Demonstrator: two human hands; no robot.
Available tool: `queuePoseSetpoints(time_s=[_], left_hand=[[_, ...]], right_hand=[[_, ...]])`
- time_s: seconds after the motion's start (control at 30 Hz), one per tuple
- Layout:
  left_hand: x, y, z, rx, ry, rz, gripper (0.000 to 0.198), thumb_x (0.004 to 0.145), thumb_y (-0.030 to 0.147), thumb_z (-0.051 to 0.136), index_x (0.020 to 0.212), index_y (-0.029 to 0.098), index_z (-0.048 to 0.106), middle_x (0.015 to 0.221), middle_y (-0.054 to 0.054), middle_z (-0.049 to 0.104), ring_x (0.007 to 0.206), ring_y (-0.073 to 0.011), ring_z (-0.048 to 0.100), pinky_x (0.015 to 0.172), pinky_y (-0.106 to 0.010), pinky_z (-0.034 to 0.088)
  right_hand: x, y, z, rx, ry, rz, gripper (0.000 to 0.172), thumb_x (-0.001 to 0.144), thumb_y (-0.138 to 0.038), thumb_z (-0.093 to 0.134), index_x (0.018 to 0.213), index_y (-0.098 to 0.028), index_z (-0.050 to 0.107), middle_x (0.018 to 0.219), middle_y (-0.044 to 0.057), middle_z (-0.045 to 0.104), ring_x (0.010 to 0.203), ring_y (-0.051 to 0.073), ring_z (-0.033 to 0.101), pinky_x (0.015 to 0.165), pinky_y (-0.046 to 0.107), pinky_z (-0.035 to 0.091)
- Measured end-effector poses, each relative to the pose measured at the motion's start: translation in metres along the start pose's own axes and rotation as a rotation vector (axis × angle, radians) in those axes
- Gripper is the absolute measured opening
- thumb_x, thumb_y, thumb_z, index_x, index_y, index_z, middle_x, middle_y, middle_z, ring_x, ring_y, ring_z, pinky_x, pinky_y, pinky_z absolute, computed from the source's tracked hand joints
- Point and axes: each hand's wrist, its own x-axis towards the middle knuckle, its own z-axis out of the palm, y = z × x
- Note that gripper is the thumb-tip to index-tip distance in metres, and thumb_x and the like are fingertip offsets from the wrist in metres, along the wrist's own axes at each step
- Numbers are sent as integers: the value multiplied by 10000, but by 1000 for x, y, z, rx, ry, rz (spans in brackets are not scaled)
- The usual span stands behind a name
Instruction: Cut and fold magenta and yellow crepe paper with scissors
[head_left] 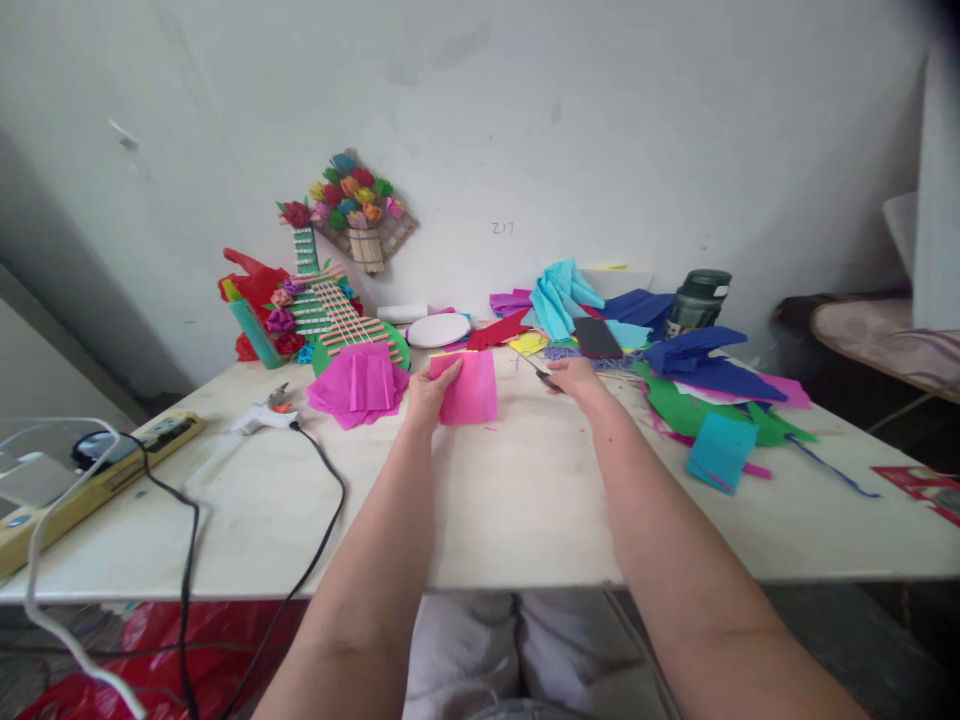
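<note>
Pinches a pink paper sheet (475,388) in the closed left hand (429,390), over the middle of the bench (517,500). Grasps scissors (550,381) by the black handle in the curled right hand (576,380), just right of the pink paper sheet. Has magenta paper (356,390) at left, a white glue gun (264,415) farther left, a dark phone (598,338) just beyond the right hand.

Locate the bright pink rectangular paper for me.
In the head view, the bright pink rectangular paper is in the left hand near the middle of the white table, just right of the fanned magenta paper sheets.
</note>
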Motion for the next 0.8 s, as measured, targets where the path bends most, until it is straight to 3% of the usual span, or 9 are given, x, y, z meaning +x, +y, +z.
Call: queuePoseSetpoints(time_s=[0.13, 0.3, 0.4, 0.53, 0.67, 0.8], left_hand=[[-1, -1, 0, 17, -33, 11, 395, 511, 395, 754, 793, 130, 675, 743, -58, 668, 628, -163, 605, 576, -264, 483], [-1, -2, 1, 70, -22, 4, 390, 512, 398, 754, 784, 128, 679, 759, -64, 672, 638, -173, 612, 561, -265, 480], [1, -3, -1, 2, -25, -21, 387, 513, 388, 759, 785, 128, 668, 775, -63, 673, 665, -181, 620, 592, -278, 494], [8, -5, -7, -190, 54, -100, 388, 539, 378, 758, 828, 146, 642, 857, -70, 673, 757, -196, 630, 659, -296, 516], [16, -8, -12, -292, 147, -261, 380, 587, 413, 729, 863, 176, 619, 875, -73, 674, 837, -217, 630, 707, -314, 526], [18, -9, -15, -290, 177, -333, 439, 608, 462, 701, 937, 186, 610, 838, -71, 679, 832, -222, 637, 715, -327, 530]], right_hand=[[-9, -7, 1, 268, -35, -81, 409, 588, -303, 722, 952, -132, 646, 627, 24, 617, 479, 100, 539, 370, 174, 365], [-24, -14, -9, 361, -214, -84, 384, 638, -446, 664, 879, -151, 616, 668, 31, 621, 458, 74, 533, 308, 144, 199], [-25, -13, -11, 348, -299, 2, 361, 640, -464, 656, 766, -136, 575, 554, 25, 590, 413, 85, 520, 324, 153, 230], [-21, -12, -4, 320, -267, 37, 319, 637, -441, 666, 682, -149, 547, 496, 21, 572, 402, 97, 508, 373, 189, 338], [-17, -14, 6, -65, -163, -63, 301, 592, -442, 691, 650, -163, 596, 543, 43, 602, 548, 162, 587, 522, 264, 453], [-20, -15, 16, -547, -14, -175, 303, 620, -449, 644, 764, -183, 654, 822, 101, 659, 859, 233, 608, 687, 300, 461]])
